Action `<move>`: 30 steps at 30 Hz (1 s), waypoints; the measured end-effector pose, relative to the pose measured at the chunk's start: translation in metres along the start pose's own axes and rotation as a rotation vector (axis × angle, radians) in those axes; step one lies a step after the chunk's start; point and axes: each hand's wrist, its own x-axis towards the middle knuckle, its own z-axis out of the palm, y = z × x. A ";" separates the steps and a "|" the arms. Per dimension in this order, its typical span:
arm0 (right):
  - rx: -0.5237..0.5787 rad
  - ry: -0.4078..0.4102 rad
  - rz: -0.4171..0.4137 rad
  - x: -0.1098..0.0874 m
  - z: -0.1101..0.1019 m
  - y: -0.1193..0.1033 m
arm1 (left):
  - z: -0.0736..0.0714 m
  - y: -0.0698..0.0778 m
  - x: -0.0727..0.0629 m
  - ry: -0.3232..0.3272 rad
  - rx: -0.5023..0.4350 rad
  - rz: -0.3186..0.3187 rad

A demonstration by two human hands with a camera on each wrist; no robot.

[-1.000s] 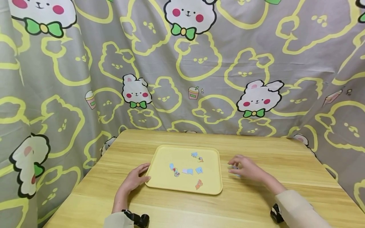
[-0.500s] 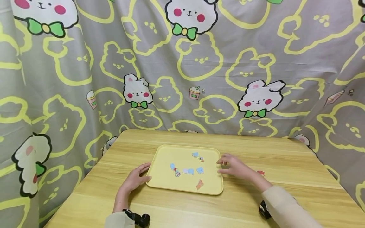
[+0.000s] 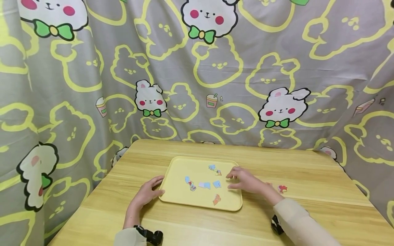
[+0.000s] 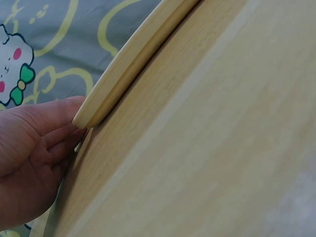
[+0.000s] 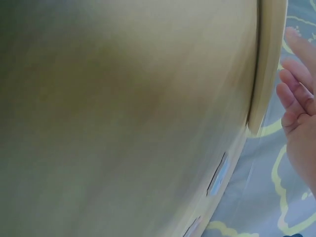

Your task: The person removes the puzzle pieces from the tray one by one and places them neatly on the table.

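Observation:
A shallow yellow tray (image 3: 197, 203) lies on the wooden table, with several small flat coloured cutouts on it. Among them are a blue piece (image 3: 217, 184), a lilac-and-blue piece (image 3: 204, 185) and an orange piece (image 3: 217, 199). My left hand (image 3: 147, 193) is at the tray's left edge, its thumb and fingertips touching the rim from outside. Over the tray's right edge hovers my right hand (image 3: 244, 181), fingers loosely bent and thumb apart, with nothing seen between them. The nearest piece to its fingertips is the blue one.
Right of the tray, a red cutout (image 3: 282, 189) lies on the table (image 3: 314, 212) beside the right forearm. The right wrist view shows a bluish piece (image 5: 217, 175) on the table near the tray. A patterned curtain (image 3: 184, 68) surrounds the table's far side and both flanks.
My right hand has moved left from beside the tray to over its right edge, uncovering red pieces on the table. The left hand stays at the rim.

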 end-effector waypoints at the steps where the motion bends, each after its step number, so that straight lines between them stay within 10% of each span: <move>1: 0.003 -0.007 0.003 0.002 0.001 -0.001 | 0.000 0.000 0.000 0.001 -0.002 -0.001; 30: 0.002 -0.102 -0.045 0.027 0.017 -0.014 | 0.000 -0.002 0.001 0.007 -0.030 -0.012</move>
